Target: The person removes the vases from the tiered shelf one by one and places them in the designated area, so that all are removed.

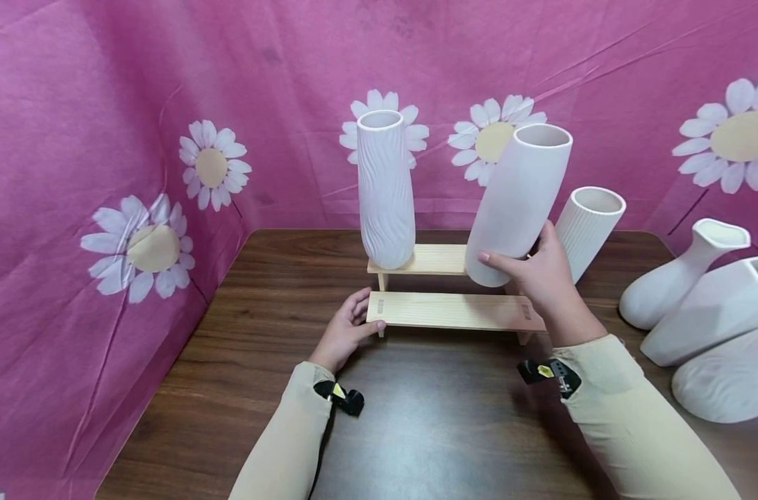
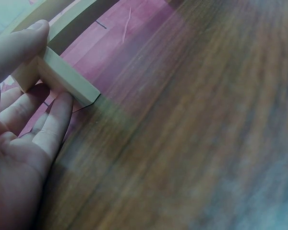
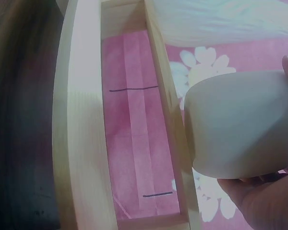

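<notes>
My right hand point(image 1: 546, 278) grips a smooth white vase point(image 1: 521, 198) low on its body, thumb across the front. The vase tilts to the right, its base overlapping the right part of the upper step point(image 1: 438, 259) of a two-step wooden stand in the head view. In the right wrist view the vase base point(image 3: 240, 124) is right by the stand's edge. My left hand point(image 1: 344, 330) holds the left end of the lower step point(image 1: 448, 310), thumb at the front edge and fingers against the leg point(image 2: 67, 76). A wavy-grooved white vase point(image 1: 385, 187) stands on the upper step's left end.
A ribbed white vase point(image 1: 590, 226) stands behind my right hand. Farther right are a narrow-necked vase point(image 1: 679, 274), an angular vase point(image 1: 710, 312) and a rounded textured one point(image 1: 731, 375). Pink flowered cloth point(image 1: 291, 125) hangs behind the brown wooden table point(image 1: 416, 430).
</notes>
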Demonstrator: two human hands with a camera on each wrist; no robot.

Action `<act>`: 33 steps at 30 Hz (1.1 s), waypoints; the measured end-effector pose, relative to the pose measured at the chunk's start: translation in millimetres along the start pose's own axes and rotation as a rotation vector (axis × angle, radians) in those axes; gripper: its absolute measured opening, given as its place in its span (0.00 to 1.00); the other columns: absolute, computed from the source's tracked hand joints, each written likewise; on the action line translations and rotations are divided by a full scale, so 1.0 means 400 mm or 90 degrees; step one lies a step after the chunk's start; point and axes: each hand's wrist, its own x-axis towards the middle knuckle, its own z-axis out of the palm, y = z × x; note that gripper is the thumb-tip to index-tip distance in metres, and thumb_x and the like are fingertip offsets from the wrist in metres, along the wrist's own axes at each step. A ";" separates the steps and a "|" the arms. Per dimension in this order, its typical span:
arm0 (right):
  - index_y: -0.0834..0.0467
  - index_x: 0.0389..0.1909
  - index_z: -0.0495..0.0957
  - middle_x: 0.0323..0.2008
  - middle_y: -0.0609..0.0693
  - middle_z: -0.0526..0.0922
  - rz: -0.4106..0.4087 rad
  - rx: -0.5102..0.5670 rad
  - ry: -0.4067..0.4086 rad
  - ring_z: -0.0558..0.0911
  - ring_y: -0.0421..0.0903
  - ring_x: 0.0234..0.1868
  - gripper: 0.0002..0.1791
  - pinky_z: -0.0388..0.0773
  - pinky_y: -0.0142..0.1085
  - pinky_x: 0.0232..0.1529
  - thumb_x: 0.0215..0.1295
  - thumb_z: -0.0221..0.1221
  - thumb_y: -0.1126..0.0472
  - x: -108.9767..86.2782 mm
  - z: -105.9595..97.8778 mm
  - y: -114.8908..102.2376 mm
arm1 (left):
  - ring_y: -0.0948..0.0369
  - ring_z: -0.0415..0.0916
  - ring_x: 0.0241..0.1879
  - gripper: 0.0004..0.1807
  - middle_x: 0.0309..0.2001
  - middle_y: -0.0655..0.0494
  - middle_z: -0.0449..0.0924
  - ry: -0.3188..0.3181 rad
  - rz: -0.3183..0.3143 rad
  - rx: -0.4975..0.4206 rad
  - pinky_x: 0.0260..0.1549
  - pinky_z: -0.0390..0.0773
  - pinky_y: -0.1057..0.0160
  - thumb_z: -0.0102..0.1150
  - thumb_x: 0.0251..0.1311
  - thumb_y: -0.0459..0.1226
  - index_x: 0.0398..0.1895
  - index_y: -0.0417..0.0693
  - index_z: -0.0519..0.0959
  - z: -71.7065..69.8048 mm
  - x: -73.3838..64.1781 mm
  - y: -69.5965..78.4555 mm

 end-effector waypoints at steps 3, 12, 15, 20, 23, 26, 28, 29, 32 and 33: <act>0.46 0.72 0.60 0.65 0.49 0.70 0.004 0.017 0.004 0.72 0.46 0.62 0.50 0.71 0.45 0.63 0.51 0.77 0.61 -0.010 -0.009 0.001 | 0.48 0.71 0.63 0.44 0.69 0.38 0.69 -0.003 -0.001 -0.007 0.51 0.77 0.67 0.64 0.59 0.21 0.76 0.36 0.54 0.000 -0.002 0.002; 0.44 0.71 0.61 0.65 0.50 0.70 -0.003 0.050 0.022 0.72 0.48 0.62 0.50 0.74 0.32 0.56 0.49 0.77 0.65 -0.032 -0.032 0.012 | 0.49 0.71 0.63 0.43 0.69 0.39 0.70 0.003 -0.003 0.001 0.52 0.76 0.68 0.64 0.59 0.22 0.76 0.36 0.55 -0.001 0.000 0.000; 0.45 0.71 0.61 0.65 0.50 0.69 0.004 0.072 0.031 0.71 0.48 0.63 0.51 0.74 0.33 0.58 0.48 0.78 0.66 -0.039 -0.038 0.015 | 0.49 0.71 0.63 0.44 0.69 0.39 0.70 0.004 -0.004 -0.001 0.51 0.77 0.68 0.64 0.59 0.21 0.76 0.36 0.55 -0.001 0.000 -0.002; 0.44 0.71 0.61 0.66 0.49 0.69 -0.003 0.069 0.046 0.71 0.48 0.64 0.50 0.73 0.39 0.62 0.49 0.77 0.67 -0.051 -0.051 0.022 | 0.49 0.72 0.63 0.44 0.69 0.38 0.69 0.001 -0.001 -0.007 0.51 0.77 0.68 0.64 0.59 0.21 0.77 0.36 0.54 0.000 0.000 -0.003; 0.44 0.70 0.62 0.64 0.48 0.71 -0.017 0.041 0.060 0.72 0.46 0.62 0.49 0.73 0.36 0.59 0.50 0.77 0.67 -0.057 -0.060 0.026 | 0.49 0.71 0.63 0.44 0.69 0.39 0.69 0.002 -0.004 -0.009 0.51 0.77 0.68 0.64 0.59 0.21 0.77 0.37 0.54 0.000 -0.001 -0.001; 0.45 0.70 0.63 0.63 0.46 0.73 -0.030 0.007 0.073 0.73 0.44 0.60 0.48 0.73 0.30 0.54 0.50 0.76 0.67 -0.062 -0.069 0.028 | 0.49 0.71 0.63 0.44 0.69 0.39 0.69 0.002 -0.006 -0.007 0.51 0.77 0.68 0.64 0.58 0.21 0.77 0.37 0.54 0.000 -0.002 0.000; 0.44 0.70 0.64 0.62 0.46 0.73 -0.035 0.004 0.076 0.74 0.43 0.60 0.48 0.73 0.29 0.53 0.50 0.76 0.67 -0.065 -0.074 0.028 | 0.49 0.71 0.63 0.44 0.69 0.39 0.69 0.002 -0.007 -0.005 0.51 0.77 0.68 0.64 0.58 0.21 0.77 0.37 0.54 0.000 -0.002 0.000; 0.44 0.70 0.64 0.62 0.46 0.73 -0.035 0.005 0.076 0.74 0.43 0.60 0.48 0.73 0.29 0.54 0.50 0.76 0.68 -0.066 -0.077 0.029 | 0.49 0.71 0.63 0.44 0.69 0.39 0.69 0.002 -0.006 -0.003 0.51 0.77 0.68 0.64 0.59 0.21 0.77 0.36 0.54 0.000 -0.001 0.000; 0.43 0.70 0.63 0.62 0.45 0.74 -0.033 -0.006 0.080 0.74 0.42 0.60 0.47 0.72 0.28 0.54 0.51 0.76 0.67 -0.072 -0.087 0.032 | 0.49 0.71 0.64 0.44 0.69 0.38 0.69 0.001 -0.006 -0.002 0.51 0.77 0.68 0.64 0.59 0.22 0.77 0.36 0.54 0.000 -0.001 0.000; 0.43 0.70 0.63 0.61 0.45 0.74 -0.033 -0.006 0.081 0.73 0.42 0.60 0.47 0.72 0.28 0.54 0.51 0.76 0.67 -0.074 -0.090 0.034 | 0.49 0.71 0.64 0.44 0.69 0.38 0.69 0.001 -0.006 -0.002 0.51 0.77 0.68 0.64 0.59 0.22 0.77 0.36 0.54 0.000 0.000 -0.001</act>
